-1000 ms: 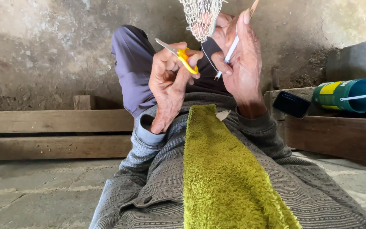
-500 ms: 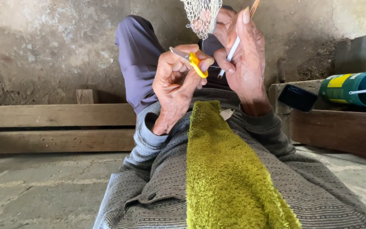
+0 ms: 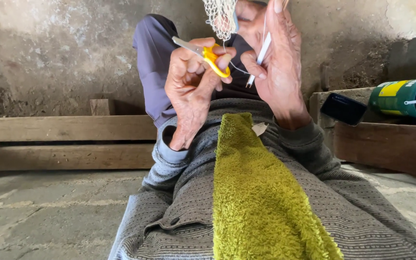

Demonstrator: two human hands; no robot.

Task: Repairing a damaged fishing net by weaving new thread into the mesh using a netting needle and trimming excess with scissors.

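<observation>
Now the left hand (image 3: 193,91), fingers curled through the yellow-handled scissors (image 3: 207,54), has lifted them closer to the white net (image 3: 220,19), while the right hand (image 3: 275,62) pinches a white netting needle (image 3: 261,55) and thread just beside it.

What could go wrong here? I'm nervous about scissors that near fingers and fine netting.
1. The left hand holds the yellow-handled scissors right beside the white net and thin thread; a stray snip could cut mesh instead of the thread.
2. The right hand fingers sit close to the blades and could get nicked.
3. The white netting needle is pinched loosely between fingers and might slip onto the green towel.
</observation>
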